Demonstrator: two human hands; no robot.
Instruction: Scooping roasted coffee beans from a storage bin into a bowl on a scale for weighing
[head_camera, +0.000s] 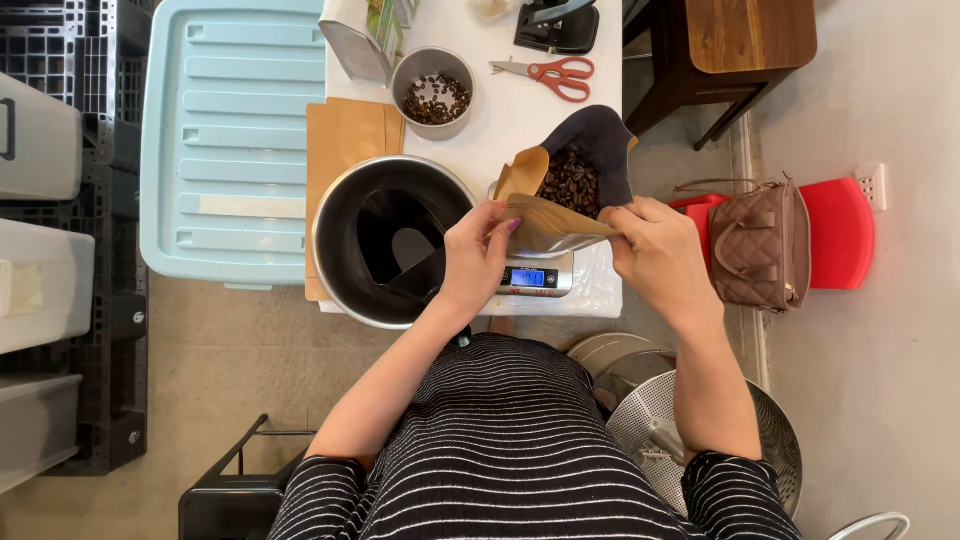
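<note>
Kraft bag (560, 195) of coffee beans on scale (540, 278), mouth tilted up-right, both hands (475, 255) (655, 250) gripping its near rim.

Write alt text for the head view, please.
Both hands, left hand and right hand, hold open a brown paper bag of coffee beans on a digital scale, beside a large metal bowl.

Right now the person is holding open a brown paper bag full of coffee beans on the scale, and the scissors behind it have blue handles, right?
Almost. The scissors have red handles, not blue; the head view shows it. The rest holds: the left hand and the right hand hold open the brown paper bag of coffee beans on the scale.
</note>
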